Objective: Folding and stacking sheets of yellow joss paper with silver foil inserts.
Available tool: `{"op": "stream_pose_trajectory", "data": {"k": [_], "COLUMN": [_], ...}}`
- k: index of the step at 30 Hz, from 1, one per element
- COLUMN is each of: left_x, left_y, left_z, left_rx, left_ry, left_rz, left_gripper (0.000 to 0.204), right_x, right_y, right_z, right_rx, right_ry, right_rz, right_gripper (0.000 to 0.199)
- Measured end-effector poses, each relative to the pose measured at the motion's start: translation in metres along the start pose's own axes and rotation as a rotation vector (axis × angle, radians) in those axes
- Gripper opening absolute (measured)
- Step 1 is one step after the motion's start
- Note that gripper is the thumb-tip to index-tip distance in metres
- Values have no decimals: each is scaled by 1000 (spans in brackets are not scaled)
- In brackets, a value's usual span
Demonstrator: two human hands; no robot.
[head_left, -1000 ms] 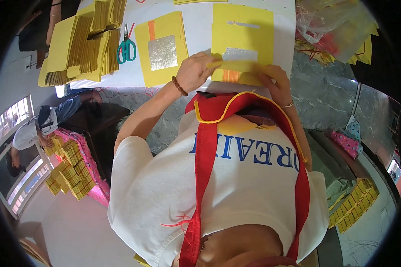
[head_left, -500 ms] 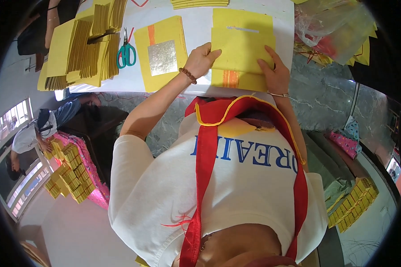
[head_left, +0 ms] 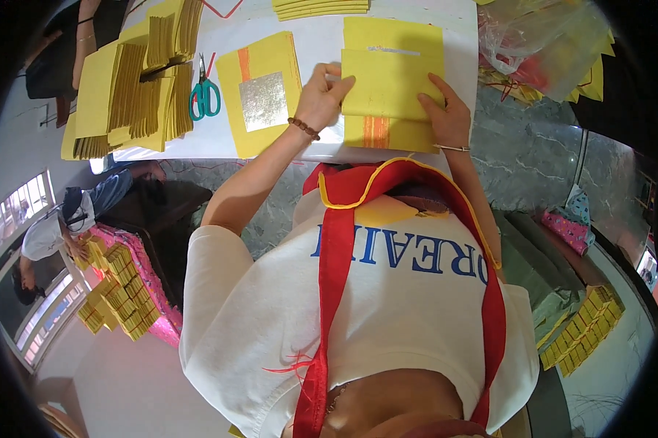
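Observation:
A folded sheet of yellow paper point(head_left: 384, 87) lies on the white table in front of me, over more yellow paper with an orange stripe point(head_left: 376, 131) along its lower part. My left hand point(head_left: 323, 95) is closed on its left edge, thumb on top. On the right edge, my right hand point(head_left: 448, 113) grips it with thumb and fingers. To the left rests a stack of yellow paper with a silver foil square point(head_left: 264, 101) on top. Beside that stack are green-handled scissors point(head_left: 204, 96).
Piles of folded yellow paper point(head_left: 132, 87) cover the table's left end. More yellow paper point(head_left: 320, 7) sits at the far edge. A clear plastic bag point(head_left: 541, 44) stands at the right. Bundled yellow stacks point(head_left: 124, 288) lie near another person point(head_left: 48, 237) at the left.
The view has shifted slightly, moving the table's things a little left. Both hands keep nearly the same hold on the folded yellow paper.

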State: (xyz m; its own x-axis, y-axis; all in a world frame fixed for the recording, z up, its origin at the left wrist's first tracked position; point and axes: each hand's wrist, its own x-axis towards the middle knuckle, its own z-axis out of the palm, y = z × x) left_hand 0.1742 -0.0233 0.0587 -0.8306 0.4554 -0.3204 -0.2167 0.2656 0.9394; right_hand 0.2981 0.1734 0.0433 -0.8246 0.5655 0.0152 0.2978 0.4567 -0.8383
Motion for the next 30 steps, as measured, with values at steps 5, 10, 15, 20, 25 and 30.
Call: {"op": "stream_pose_trajectory", "data": {"k": [5,10,15,20,25,30], "left_x": [1,-7,-3,-1,0,2], "left_y": [26,31,7,0,1,4], "left_z": [-6,36,43,43,48,39], "left_rx": [768,964,1117,1136,1130,1026], "left_ry": [215,-10,-85,-75,-81,-138], "left_rz": [821,941,880,876,894,979], "left_gripper": [25,38,54,55,56,51], "right_x": [-1,-1,-5,-14,-49,-52], "right_y": [-4,-3,-6,-17,-3,5], "right_z": [0,1,3,-8,-11,-9], "right_rx": [-3,6,21,-156,-746,-646], "right_ry": [-2,-17,-8,-1,-133,-264], "right_rz": [-4,48,31,-95,-566,-464], "right_gripper": [43,42,41,49,59,67]}}
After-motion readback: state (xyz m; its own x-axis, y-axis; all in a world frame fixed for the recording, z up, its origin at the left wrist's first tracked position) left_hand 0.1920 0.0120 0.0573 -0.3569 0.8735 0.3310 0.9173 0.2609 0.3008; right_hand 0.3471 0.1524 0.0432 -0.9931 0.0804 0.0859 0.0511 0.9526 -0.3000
